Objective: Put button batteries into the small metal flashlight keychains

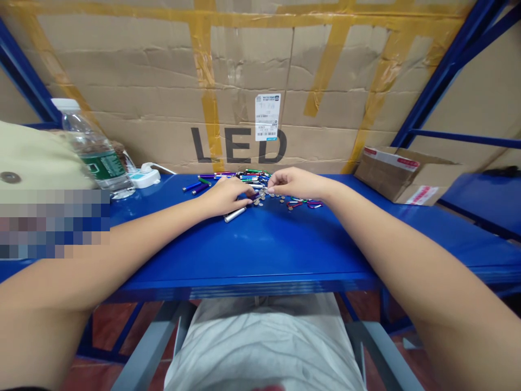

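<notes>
Both my arms reach out over a blue metal shelf [260, 244]. My left hand [226, 195] lies closed over a small silver tube flashlight [238, 213] that points toward me. My right hand [295, 183] is curled in a pinch just right of it, fingertips at a scatter of small round button cells [272, 196]. Behind the hands lies a heap of several little coloured tube flashlights [244, 176], and coloured carabiner clips [305, 205] lie under my right wrist.
A cardboard wall marked "LED" [240, 144] closes the back of the shelf. An open cardboard box [402, 174] sits at the right. A plastic water bottle [95, 149] and a white power strip [144, 176] stand at the left, next to a beige object [36, 157].
</notes>
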The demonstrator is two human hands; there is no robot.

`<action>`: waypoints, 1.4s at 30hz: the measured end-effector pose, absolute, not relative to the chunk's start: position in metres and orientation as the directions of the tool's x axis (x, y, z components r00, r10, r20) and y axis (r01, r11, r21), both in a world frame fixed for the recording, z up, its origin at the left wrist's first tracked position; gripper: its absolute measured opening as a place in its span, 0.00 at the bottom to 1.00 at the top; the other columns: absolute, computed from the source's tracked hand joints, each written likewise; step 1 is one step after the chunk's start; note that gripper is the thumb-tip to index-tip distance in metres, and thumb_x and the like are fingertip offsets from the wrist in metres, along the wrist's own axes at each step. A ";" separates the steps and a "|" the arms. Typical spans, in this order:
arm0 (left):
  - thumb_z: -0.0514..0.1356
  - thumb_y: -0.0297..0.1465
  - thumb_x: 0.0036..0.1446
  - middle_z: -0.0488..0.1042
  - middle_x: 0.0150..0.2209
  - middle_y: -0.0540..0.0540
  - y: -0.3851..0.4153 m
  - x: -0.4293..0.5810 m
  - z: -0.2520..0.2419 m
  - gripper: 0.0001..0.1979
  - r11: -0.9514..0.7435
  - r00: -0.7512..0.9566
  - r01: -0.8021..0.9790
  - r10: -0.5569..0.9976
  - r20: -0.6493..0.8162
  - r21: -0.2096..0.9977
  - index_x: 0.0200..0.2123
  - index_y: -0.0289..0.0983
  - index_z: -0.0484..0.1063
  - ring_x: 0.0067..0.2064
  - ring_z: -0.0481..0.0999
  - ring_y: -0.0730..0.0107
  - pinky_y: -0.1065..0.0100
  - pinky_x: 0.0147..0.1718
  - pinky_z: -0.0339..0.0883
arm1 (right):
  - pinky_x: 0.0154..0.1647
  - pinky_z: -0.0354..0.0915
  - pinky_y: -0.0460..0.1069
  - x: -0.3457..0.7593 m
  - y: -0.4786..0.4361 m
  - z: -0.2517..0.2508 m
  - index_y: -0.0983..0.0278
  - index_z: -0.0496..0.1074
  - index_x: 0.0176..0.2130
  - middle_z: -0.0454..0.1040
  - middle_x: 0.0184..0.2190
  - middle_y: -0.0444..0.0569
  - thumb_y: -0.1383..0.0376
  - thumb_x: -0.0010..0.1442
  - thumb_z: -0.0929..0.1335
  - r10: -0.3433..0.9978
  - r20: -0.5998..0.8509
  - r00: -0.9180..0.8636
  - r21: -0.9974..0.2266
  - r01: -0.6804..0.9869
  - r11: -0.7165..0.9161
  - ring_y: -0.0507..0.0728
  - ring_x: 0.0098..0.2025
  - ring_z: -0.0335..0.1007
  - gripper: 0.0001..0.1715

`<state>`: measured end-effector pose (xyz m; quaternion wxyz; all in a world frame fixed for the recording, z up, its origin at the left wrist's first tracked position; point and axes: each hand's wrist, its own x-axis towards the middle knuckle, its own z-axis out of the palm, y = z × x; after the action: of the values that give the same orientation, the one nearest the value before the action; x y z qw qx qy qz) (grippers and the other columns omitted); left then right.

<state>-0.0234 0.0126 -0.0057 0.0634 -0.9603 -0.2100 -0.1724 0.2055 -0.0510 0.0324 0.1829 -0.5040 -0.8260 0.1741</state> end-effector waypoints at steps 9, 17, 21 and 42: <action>0.57 0.37 0.61 0.78 0.40 0.45 0.014 -0.025 -0.008 0.11 -0.906 0.858 0.417 0.365 0.361 -0.076 0.43 0.40 0.75 0.43 0.73 0.62 0.63 0.44 0.58 | 0.30 0.60 0.45 0.190 -0.051 0.022 0.65 0.72 0.38 0.73 0.30 0.46 0.60 0.57 0.66 0.920 0.134 -0.369 -0.510 0.770 0.383 0.52 0.31 0.66 0.12; 0.57 0.37 0.61 0.79 0.41 0.46 0.012 -0.023 -0.005 0.11 -0.904 0.858 0.423 0.379 0.347 -0.058 0.42 0.41 0.76 0.43 0.73 0.61 0.63 0.42 0.58 | 0.32 0.61 0.46 0.205 -0.052 0.034 0.64 0.73 0.39 0.77 0.35 0.48 0.67 0.53 0.67 0.907 0.206 -0.367 -0.326 0.848 0.418 0.53 0.33 0.69 0.10; 0.57 0.36 0.61 0.78 0.42 0.46 0.012 -0.023 -0.004 0.11 -0.908 0.863 0.414 0.369 0.345 -0.062 0.43 0.41 0.76 0.43 0.73 0.61 0.63 0.43 0.59 | 0.29 0.60 0.48 0.221 -0.056 0.045 0.61 0.77 0.34 0.78 0.32 0.47 0.64 0.49 0.70 0.931 -0.029 -0.363 -0.141 0.924 0.356 0.54 0.30 0.70 0.09; 0.57 0.37 0.61 0.79 0.41 0.46 0.012 -0.023 -0.004 0.11 -0.907 0.862 0.419 0.379 0.335 -0.052 0.43 0.42 0.76 0.42 0.73 0.62 0.63 0.41 0.59 | 0.38 0.62 0.48 0.212 -0.053 0.038 0.62 0.77 0.40 0.78 0.37 0.46 0.60 0.55 0.67 0.859 0.159 -0.486 -0.418 0.755 0.504 0.54 0.38 0.71 0.15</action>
<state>-0.0230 0.0117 -0.0041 0.0616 -0.9630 -0.2072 -0.1609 0.2119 -0.0527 0.0384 0.1761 -0.4753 -0.8493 0.1477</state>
